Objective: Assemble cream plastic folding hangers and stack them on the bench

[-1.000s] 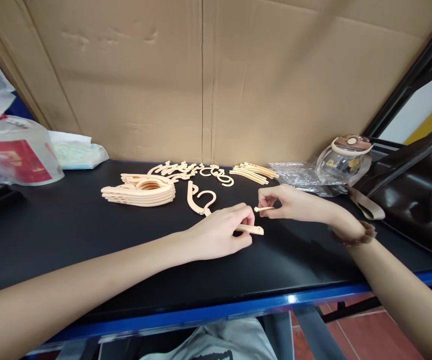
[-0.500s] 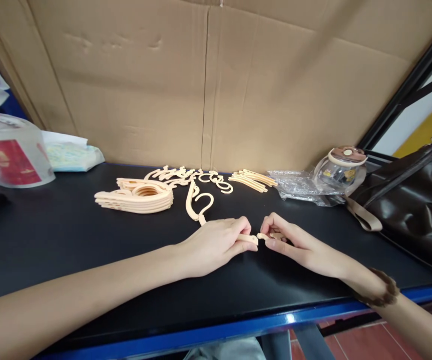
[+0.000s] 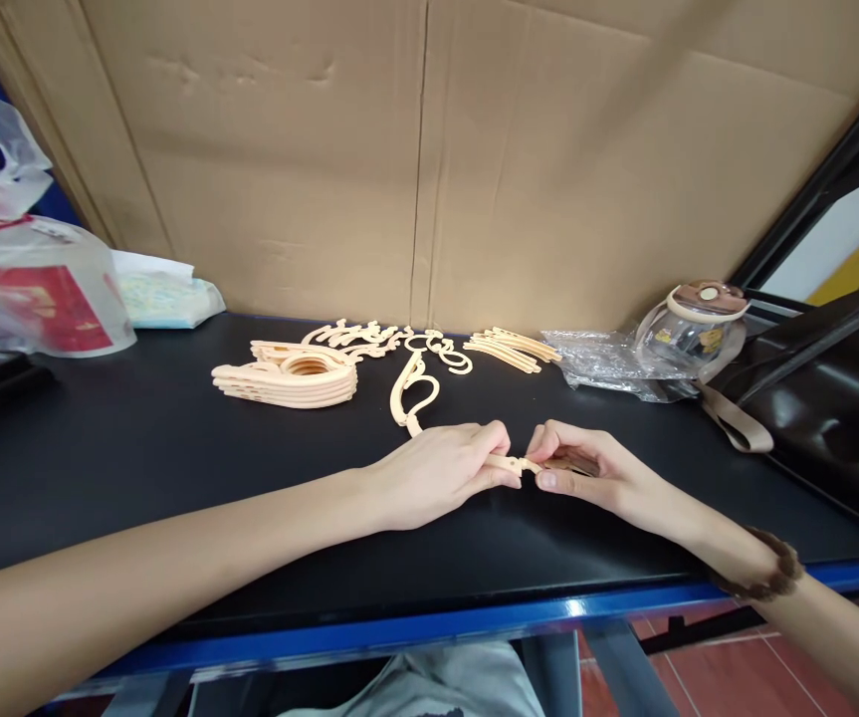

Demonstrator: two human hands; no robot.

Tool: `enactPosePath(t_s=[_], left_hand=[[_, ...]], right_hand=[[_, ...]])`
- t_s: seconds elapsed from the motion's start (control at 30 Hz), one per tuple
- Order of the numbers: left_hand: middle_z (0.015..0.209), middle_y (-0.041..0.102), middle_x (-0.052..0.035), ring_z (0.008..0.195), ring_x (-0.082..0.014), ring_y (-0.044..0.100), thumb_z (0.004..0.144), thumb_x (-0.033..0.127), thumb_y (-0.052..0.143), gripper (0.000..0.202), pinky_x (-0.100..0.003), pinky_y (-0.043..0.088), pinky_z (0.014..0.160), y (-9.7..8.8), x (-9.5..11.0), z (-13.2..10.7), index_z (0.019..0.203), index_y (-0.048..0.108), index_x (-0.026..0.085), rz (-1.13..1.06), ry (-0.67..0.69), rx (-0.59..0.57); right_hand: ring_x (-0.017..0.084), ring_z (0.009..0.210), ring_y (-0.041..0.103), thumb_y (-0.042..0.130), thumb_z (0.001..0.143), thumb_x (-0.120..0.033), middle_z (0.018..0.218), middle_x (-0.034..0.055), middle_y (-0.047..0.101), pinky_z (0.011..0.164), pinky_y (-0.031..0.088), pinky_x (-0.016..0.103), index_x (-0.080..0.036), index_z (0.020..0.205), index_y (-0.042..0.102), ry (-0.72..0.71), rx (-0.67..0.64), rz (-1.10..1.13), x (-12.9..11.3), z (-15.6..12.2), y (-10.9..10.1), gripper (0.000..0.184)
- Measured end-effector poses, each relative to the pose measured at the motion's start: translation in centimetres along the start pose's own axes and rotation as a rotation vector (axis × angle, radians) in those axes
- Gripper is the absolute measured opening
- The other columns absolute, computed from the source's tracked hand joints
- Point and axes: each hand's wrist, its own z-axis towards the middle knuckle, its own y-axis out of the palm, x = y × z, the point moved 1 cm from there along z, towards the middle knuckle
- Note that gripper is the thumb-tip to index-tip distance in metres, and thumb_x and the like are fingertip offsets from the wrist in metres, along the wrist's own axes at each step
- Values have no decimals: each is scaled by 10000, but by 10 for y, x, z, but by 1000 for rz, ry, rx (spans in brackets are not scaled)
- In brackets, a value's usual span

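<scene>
Left hand's pinching a beige hanger, right hand's got a thin stick pinched tight, ends pretty much touching.

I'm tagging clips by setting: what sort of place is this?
Perhaps a makeshift indoor work corner: a black tabletop, cardboard standing behind it, and hanger parts laid out in groups.
</scene>
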Motion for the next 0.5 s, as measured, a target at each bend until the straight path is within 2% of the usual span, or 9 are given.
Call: enactPosePath(t_s=[0.23, 0.4, 0.5], left_hand=[[795, 519, 27, 707, -145, 540, 969, 369, 411, 229, -246, 352, 612, -2, 3, 0, 810, 338, 222, -33, -18, -28], [803, 529, 22, 726, -149, 540, 967, 354, 414, 222, -248, 340, 611, 0, 2, 1, 801, 367, 215, -4, 11, -86], [781, 531, 32, 699, -137, 532, 946, 366, 465, 234, -244, 330, 596, 1, 0, 2, 792, 384, 210, -32, 19, -66]], right_hand=[[111, 749, 493, 644, 838, -365, 811, -13, 553, 692, 389, 251, -174, 812, 542, 3, 9, 11, 0, 3, 3, 218], [90, 633, 484, 676, 815, -328, 713, -35, 587, 579, 367, 218, -171, 808, 562, 5, -25, -150, 0, 2, 4, 195], [100, 645, 521, 663, 824, -350, 746, -28, 625, 588, 391, 221, -184, 835, 576, -15, -3, -265, -4, -2, 4, 188]])
